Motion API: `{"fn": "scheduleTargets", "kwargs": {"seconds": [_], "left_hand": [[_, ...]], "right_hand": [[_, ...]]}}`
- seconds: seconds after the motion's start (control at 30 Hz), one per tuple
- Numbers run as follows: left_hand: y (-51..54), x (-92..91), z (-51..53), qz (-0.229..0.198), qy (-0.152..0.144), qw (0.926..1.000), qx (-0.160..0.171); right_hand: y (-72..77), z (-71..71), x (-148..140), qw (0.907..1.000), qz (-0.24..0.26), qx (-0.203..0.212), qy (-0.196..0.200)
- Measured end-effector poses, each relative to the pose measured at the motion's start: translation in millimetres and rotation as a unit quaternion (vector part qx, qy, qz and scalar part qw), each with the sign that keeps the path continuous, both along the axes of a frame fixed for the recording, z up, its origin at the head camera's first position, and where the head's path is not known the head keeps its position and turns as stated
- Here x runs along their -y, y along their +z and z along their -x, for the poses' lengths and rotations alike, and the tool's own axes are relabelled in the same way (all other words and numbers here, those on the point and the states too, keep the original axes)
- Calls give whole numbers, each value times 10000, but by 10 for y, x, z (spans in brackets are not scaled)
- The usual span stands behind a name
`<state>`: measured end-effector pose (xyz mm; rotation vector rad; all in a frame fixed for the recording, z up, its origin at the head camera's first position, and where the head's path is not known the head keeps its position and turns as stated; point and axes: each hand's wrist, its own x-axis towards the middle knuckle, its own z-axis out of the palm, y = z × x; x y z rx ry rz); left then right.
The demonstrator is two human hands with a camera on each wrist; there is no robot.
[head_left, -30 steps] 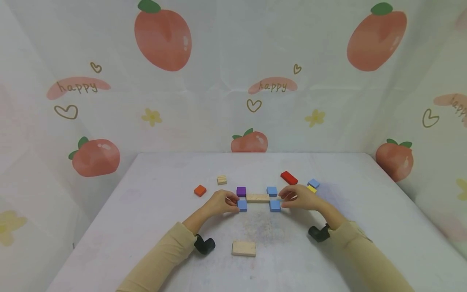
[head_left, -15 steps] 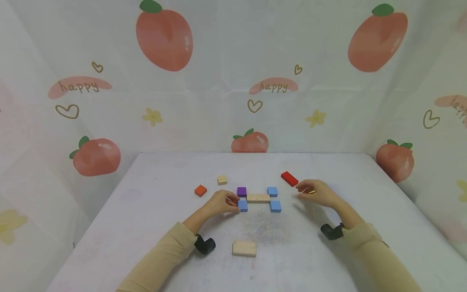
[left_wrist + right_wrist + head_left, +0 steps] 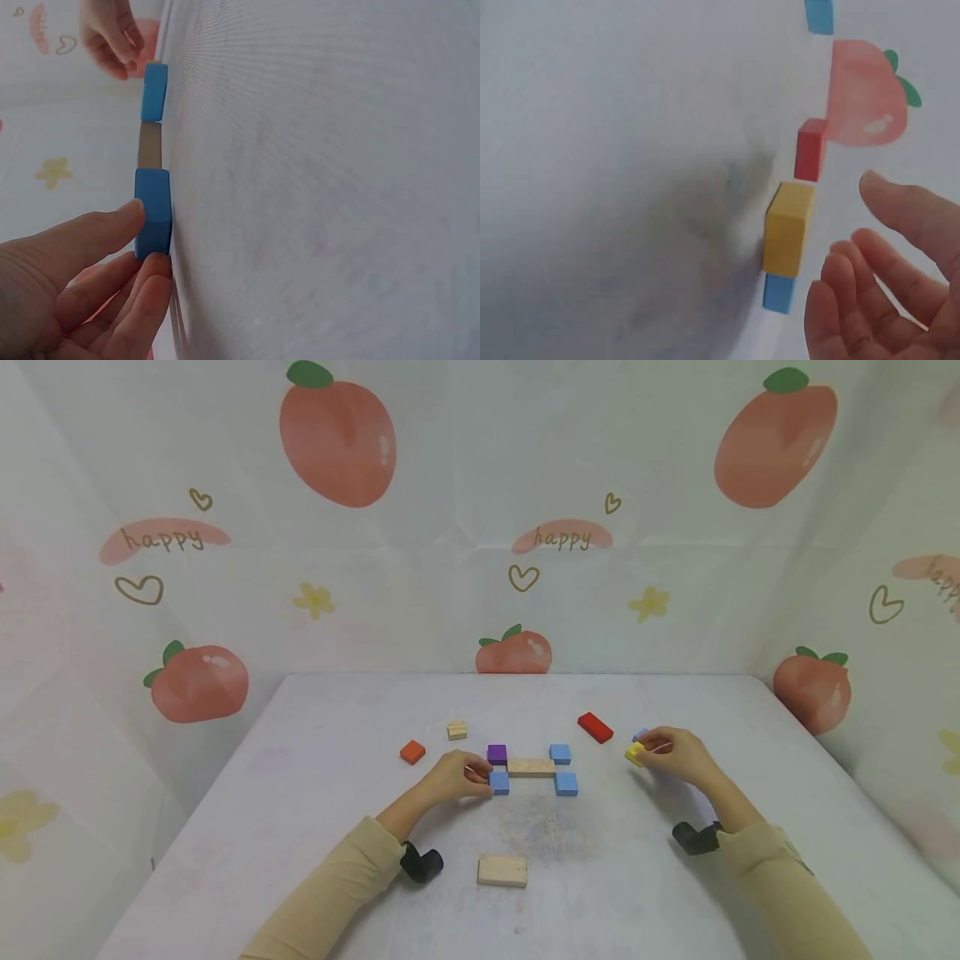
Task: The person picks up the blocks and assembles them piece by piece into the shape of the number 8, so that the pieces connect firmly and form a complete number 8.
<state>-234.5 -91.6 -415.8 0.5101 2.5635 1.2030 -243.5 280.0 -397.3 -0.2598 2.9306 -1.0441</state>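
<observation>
Left hand pinches the near-left blue block between thumb and fingers, the block resting on the pale surface. Wooden plank lies between blocks: purple block at far left, far-right blue block, near-right blue block. Right hand beside the yellow block, thumb and fingers spread wide, nothing gripped. Behind the yellow one, another blue block, partly hidden; red block near, lying slantwise.

Blue block partly behind fingers
</observation>
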Motion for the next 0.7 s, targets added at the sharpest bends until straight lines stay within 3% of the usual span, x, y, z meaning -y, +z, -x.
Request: {"fn": "scheduleTargets", "kwargs": {"seconds": [0.37, 0.7], "left_hand": [[-2, -1, 6, -74, 10, 10000, 20], [10, -6, 2, -79, -4, 10000, 20]], "right_hand": [[-29, -15, -42, 9980, -53, 393, -494], [-56, 19, -23, 9969, -121, 553, -542]]}}
